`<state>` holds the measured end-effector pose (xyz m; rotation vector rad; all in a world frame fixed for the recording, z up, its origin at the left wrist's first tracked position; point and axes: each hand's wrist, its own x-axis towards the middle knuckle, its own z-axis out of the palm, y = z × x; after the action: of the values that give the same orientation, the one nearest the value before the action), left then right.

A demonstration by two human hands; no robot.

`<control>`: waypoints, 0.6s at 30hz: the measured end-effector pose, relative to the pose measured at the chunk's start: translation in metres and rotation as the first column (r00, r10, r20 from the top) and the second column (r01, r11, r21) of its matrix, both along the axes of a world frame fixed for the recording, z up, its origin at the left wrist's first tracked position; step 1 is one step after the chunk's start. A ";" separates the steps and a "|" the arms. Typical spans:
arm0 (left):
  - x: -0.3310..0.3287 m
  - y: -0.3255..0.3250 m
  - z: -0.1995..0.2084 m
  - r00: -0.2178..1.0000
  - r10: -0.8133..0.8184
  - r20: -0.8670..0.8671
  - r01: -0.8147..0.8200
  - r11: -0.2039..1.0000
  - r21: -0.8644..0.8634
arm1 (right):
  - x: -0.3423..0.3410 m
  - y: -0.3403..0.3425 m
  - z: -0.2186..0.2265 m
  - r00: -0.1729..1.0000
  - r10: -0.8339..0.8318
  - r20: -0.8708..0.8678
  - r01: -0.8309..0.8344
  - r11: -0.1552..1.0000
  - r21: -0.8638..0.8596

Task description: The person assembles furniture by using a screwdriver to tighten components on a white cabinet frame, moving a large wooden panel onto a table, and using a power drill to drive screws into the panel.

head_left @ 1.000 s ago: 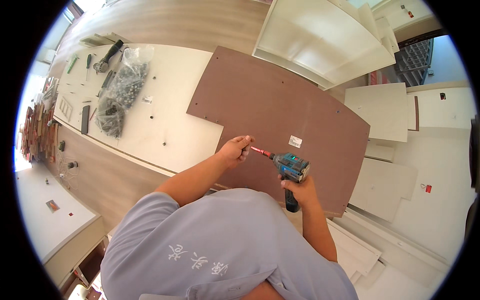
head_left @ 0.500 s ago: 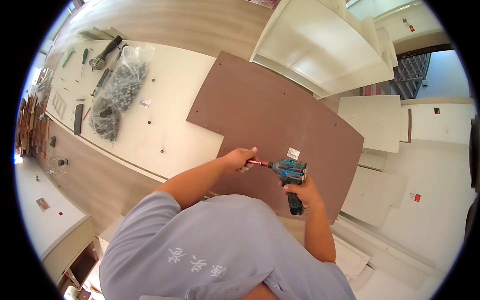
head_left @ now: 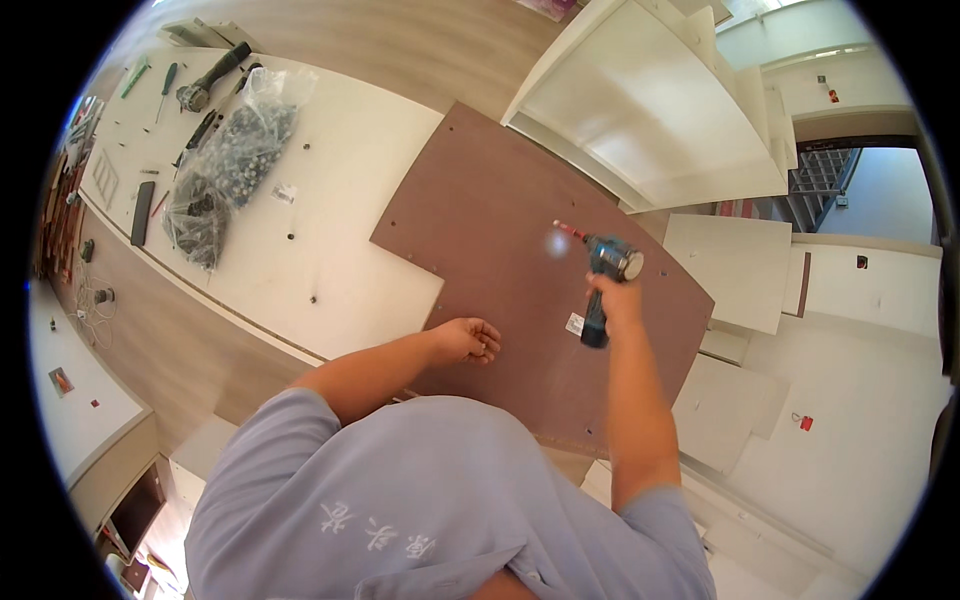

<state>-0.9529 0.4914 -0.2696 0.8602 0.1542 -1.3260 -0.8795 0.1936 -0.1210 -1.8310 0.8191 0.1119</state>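
Note:
My right hand [head_left: 617,305] grips the handle of a teal and black cordless impact driver [head_left: 612,262] over the brown panel [head_left: 520,230]. Its red-collared bit [head_left: 570,230] points to the far left, and a pale light spot falls on the panel beside the tip. My left hand [head_left: 468,341] hovers above the panel's near left part, apart from the driver. Its fingers curl loosely inward; whatever lies within them is too small to make out. A white label [head_left: 575,324] sits on the panel beside the driver's base. Small dark holes or fittings [head_left: 663,273] dot the panel near its edges.
Left of it lies a white panel [head_left: 350,200] bearing a clear bag of small hardware [head_left: 240,150], a screwdriver [head_left: 167,90] and a black power tool [head_left: 212,80]. A white cabinet [head_left: 650,100] stands at the far right. More white boards [head_left: 730,265] lie to the right.
My right hand has carried the driver away from me, toward the panel's far part. My left hand has let go of the bit tip and drawn slightly back toward me.

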 end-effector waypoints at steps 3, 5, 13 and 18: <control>-0.002 0.010 0.004 1.000 -0.009 0.027 0.008 1.000 0.013 | 0.049 -0.014 0.004 1.000 0.006 -0.015 -0.007 0.998 -0.055; -0.003 0.008 0.009 0.995 -0.031 0.096 0.027 0.999 0.047 | 0.075 -0.031 0.012 0.993 0.098 -0.062 -0.104 0.989 -0.107; -0.003 0.005 0.012 0.992 -0.034 0.120 0.026 0.997 0.066 | 0.133 -0.020 0.055 0.894 0.310 -0.324 -0.388 0.896 -0.214; -0.002 0.002 0.000 0.989 -0.055 0.139 0.051 0.998 0.031 | 0.139 -0.040 0.047 0.852 0.386 -0.353 -0.456 0.879 -0.139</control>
<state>-0.9545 0.4935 -0.2695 0.9828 0.0395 -1.3106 -0.7404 0.1532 -0.0736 -2.2196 0.6441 0.6387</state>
